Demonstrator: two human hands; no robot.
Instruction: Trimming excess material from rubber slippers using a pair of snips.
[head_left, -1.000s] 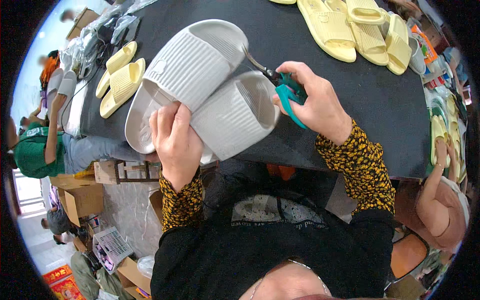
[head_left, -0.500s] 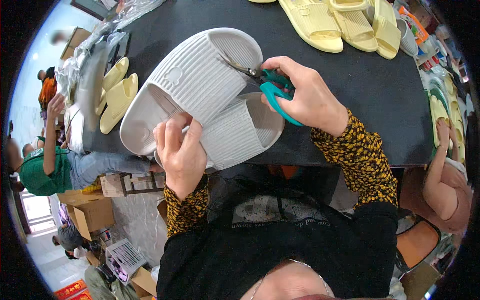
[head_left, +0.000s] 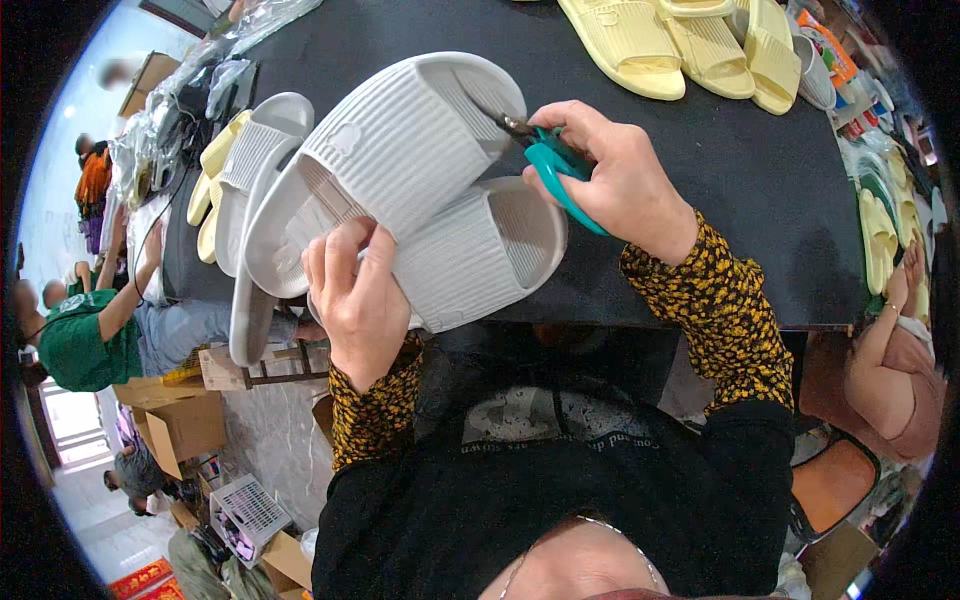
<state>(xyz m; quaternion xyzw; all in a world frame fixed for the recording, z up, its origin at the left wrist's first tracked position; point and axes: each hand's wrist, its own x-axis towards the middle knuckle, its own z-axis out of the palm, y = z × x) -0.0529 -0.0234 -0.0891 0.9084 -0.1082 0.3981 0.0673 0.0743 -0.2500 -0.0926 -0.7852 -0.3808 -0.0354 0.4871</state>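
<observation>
My left hand (head_left: 358, 300) pinches the near edge of a light grey ribbed slipper (head_left: 405, 145), which lies tilted over a second grey slipper (head_left: 455, 262). Whether its fingers grip both slippers I cannot tell. Teal-handled scissors (head_left: 562, 180) are held in my right hand (head_left: 635, 190), fingers curled through the handles. Their blades point left, over the open toe of the upper slipper; whether they touch it is unclear. More grey slippers (head_left: 262, 150) rest just left of this pair, partly over yellow slippers (head_left: 212, 165).
The black table (head_left: 700, 240) bears several yellow slippers (head_left: 640, 55) at the back right. Clear plastic bags (head_left: 160, 130) pile up along its left end. A person in green (head_left: 95, 340) sits at the left, and another person's arm (head_left: 880, 340) reaches in at the right.
Grey slippers have come down at the left, where a blurred pale shape was before. The scissors have shifted slightly right and up. My left hand keeps its hold.
</observation>
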